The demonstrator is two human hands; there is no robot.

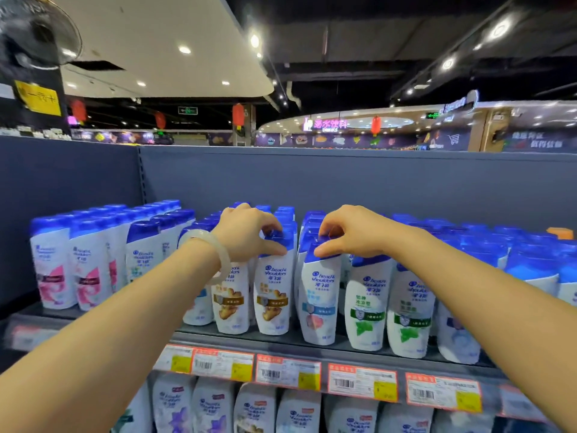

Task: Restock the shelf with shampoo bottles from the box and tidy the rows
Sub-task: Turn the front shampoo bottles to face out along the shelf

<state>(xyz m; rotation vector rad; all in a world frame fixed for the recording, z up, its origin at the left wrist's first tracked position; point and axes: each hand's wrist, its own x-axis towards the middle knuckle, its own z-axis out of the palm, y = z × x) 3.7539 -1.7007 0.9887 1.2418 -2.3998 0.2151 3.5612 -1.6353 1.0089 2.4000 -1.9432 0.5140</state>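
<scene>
Head view shows the left hand [246, 232] pinching the cap of a ginger-label bottle [273, 289] and the right hand [349, 234] pinching a peach-label bottle [318, 295] at the shelf [312, 342] front, where a hard tug could topple packed neighbours.

bright ceiling spotlights [254, 40] overhead, strong wide-angle bending at edges, lower corners softly blurred.

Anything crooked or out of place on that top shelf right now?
Yes: the peach-label bottle held by the right hand leans left, out of line with its neighbours. An orange item sits among the blue caps at far right.
</scene>
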